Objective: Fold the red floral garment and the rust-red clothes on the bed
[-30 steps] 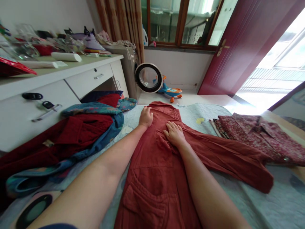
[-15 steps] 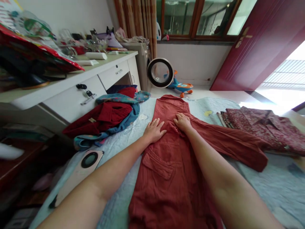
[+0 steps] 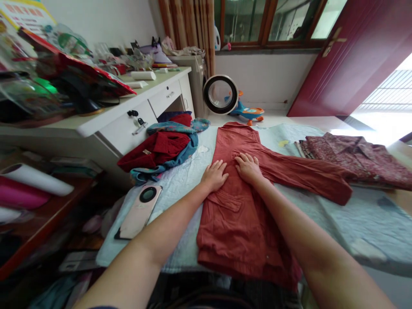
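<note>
A rust-red jacket point(image 3: 234, 240) lies spread on a pale blue quilted cover point(image 3: 180, 214), with its collar at the far end. One sleeve point(image 3: 309, 174) stretches out to the right, and a flap pocket shows below my hands. My left hand point(image 3: 214, 176) rests open on the jacket's left edge, fingers loosely spread. Just to its right, my right hand point(image 3: 248, 167) is laid on the jacket's middle, fingers extended and slightly bent. Neither hand grips the cloth. The jacket's near hem hangs at the front edge of the cover.
Left of the jacket are a phone point(image 3: 141, 212) and a heap of dark red and blue clothes point(image 3: 161, 150). Folded patterned clothing point(image 3: 357, 161) is stacked at right. A cluttered white desk point(image 3: 122, 124) borders the left; a washing machine with its round door point(image 3: 220, 94) ajar stands behind.
The view has shifted, bringing the jacket's hem and the front edge of the cover into sight. Both hands still lie on the jacket, and the sleeve's end appears slightly higher.
</note>
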`<state>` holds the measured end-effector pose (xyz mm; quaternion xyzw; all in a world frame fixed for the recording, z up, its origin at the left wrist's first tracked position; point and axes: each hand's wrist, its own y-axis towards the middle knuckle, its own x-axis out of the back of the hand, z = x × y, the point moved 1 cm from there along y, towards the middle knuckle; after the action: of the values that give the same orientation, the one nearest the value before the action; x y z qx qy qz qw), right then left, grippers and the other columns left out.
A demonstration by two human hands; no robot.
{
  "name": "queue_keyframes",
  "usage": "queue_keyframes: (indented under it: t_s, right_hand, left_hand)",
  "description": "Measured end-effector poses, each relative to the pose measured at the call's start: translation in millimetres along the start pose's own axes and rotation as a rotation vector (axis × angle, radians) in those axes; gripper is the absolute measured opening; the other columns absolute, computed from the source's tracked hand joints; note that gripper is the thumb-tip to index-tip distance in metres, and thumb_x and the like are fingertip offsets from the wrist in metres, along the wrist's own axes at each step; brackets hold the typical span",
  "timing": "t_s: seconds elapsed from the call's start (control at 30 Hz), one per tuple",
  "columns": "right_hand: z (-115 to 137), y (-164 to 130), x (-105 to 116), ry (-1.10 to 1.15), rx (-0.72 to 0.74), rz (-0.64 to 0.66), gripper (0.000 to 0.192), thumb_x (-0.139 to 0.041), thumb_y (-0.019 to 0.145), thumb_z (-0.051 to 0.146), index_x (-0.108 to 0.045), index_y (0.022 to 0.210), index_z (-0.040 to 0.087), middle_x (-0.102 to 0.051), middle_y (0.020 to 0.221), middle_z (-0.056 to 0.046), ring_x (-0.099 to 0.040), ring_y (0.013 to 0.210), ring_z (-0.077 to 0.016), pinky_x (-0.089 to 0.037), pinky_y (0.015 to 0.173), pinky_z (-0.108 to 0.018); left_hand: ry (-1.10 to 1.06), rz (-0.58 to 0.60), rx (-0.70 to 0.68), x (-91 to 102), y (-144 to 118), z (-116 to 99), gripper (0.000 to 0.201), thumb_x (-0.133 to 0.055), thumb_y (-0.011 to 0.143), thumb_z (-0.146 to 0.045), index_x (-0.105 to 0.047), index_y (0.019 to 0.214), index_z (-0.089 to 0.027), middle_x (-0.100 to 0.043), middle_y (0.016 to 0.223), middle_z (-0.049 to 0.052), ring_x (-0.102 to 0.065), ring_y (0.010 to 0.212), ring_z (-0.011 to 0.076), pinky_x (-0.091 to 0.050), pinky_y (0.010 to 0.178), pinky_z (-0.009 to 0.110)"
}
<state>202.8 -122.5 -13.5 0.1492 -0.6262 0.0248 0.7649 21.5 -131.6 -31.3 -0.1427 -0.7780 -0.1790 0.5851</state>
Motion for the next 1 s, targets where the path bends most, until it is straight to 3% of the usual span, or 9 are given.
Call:
queue_keyframes:
  t_s: [0.1, 0.23, 0.43, 0.6, 0.67, 0.83, 1.0]
  right_hand:
    - [24, -18, 9, -0.006, 0.021, -0.031, 0.044, -0.049, 0.091, 0.023, -0.052, 0.135, 0.017, -0.038, 0.153, -0.014, -0.03, 0.141, -0.0327, -0.022, 0.113, -0.055]
    - [54, -66, 12, 0.106, 0.114, 0.055, 0.046, -0.049, 0.093, 0.028, -0.049, 0.136, 0.012, -0.044, 0.148, -0.017, -0.04, 0.135, -0.0296, -0.03, 0.112, -0.048]
    - [57, -115, 6, 0.121, 0.181, 0.062, 0.049, -0.049, 0.095, 0.037, -0.05, 0.136, 0.01, -0.044, 0.148, -0.019, -0.038, 0.138, -0.0303, -0.031, 0.112, -0.046]
    - [61, -121, 16, 0.126, 0.212, -0.001, 0.044, -0.054, 0.092, 0.03, -0.054, 0.133, 0.013, -0.048, 0.143, -0.017, -0.042, 0.133, -0.0289, -0.033, 0.11, -0.045]
    - [65, -125, 24, 0.139, 0.248, -0.029, 0.035, -0.053, 0.092, 0.025, -0.06, 0.126, 0.017, -0.055, 0.134, -0.014, -0.048, 0.124, -0.0265, -0.037, 0.105, -0.042]
    - [72, -126, 35, 0.204, 0.313, 0.106, 0.027, -0.046, 0.093, 0.015, -0.072, 0.1, 0.019, -0.067, 0.099, -0.008, -0.058, 0.093, -0.0192, -0.044, 0.086, -0.03]
    - [77, -89, 34, 0.22, 0.164, 0.121, 0.028, -0.044, 0.088, 0.008, -0.071, 0.091, 0.016, -0.07, 0.095, -0.008, -0.06, 0.09, -0.017, -0.04, 0.084, -0.025]
  left_hand:
    - [-0.041, -0.069, -0.022, 0.8, -4, 3, 0.044, -0.042, 0.097, -0.033, -0.05, 0.136, -0.014, -0.046, 0.148, 0.014, -0.04, 0.138, 0.0237, -0.031, 0.115, 0.042]
    - [-0.055, -0.092, -0.054, 2.1, -32, 1, 0.042, -0.042, 0.097, -0.032, -0.052, 0.134, -0.013, -0.05, 0.144, 0.015, -0.044, 0.136, 0.0234, -0.033, 0.114, 0.04]
    - [0.02, -0.062, 0.007, 2.9, -85, -13, 0.055, -0.046, 0.096, -0.04, -0.039, 0.145, -0.017, -0.037, 0.154, 0.015, -0.03, 0.144, 0.0286, -0.03, 0.115, 0.049]
    - [-0.055, -0.099, 0.026, 4.9, -92, -13, 0.067, -0.053, 0.092, -0.041, -0.03, 0.148, -0.011, -0.035, 0.154, 0.02, -0.03, 0.144, 0.0293, -0.028, 0.115, 0.049]
    - [-0.091, -0.135, 0.007, 5.7, -98, -11, 0.068, -0.057, 0.089, -0.041, -0.033, 0.145, -0.01, -0.036, 0.152, 0.021, -0.032, 0.142, 0.0308, -0.03, 0.115, 0.05]
    - [-0.141, -0.213, -0.097, 11.6, -122, -15, 0.031, -0.057, 0.088, -0.021, -0.058, 0.119, -0.018, -0.057, 0.128, 0.01, -0.05, 0.122, 0.0238, -0.04, 0.107, 0.041]
    - [-0.123, -0.245, -0.152, 19.8, -131, -22, 0.017, -0.054, 0.092, -0.021, -0.066, 0.104, -0.021, -0.064, 0.105, 0.005, -0.053, 0.105, 0.0225, -0.044, 0.096, 0.039]
